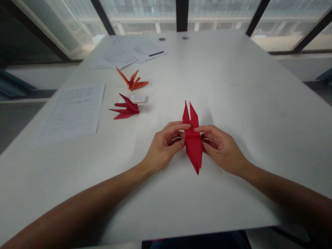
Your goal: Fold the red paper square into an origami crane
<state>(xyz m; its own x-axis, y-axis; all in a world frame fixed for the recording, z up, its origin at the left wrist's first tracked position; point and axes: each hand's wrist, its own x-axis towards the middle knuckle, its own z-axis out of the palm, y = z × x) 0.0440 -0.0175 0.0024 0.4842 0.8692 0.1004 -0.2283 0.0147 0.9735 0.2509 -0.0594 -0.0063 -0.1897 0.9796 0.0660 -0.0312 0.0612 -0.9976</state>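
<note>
A piece of red folded origami paper (pixel 193 145) is held between my two hands, just above or on the white table. Two narrow points stick out at its far end, and its near end tapers to one tip. My left hand (pixel 166 143) grips its left edge, index finger lying across the front and thumb at the side. On the right edge, my right hand (pixel 223 147) pinches it the same way, index fingertip on the front. Fingers behind the paper are partly hidden.
To the left lie an orange origami crane (pixel 133 82) and a dark red folded origami piece (pixel 127 109), with a white remote control (pixel 138 99) between them. Printed sheets (pixel 72 110) cover the table's left side, and more papers (pixel 124 52) lie at the back left. Windows stand beyond the table (pixel 259 114).
</note>
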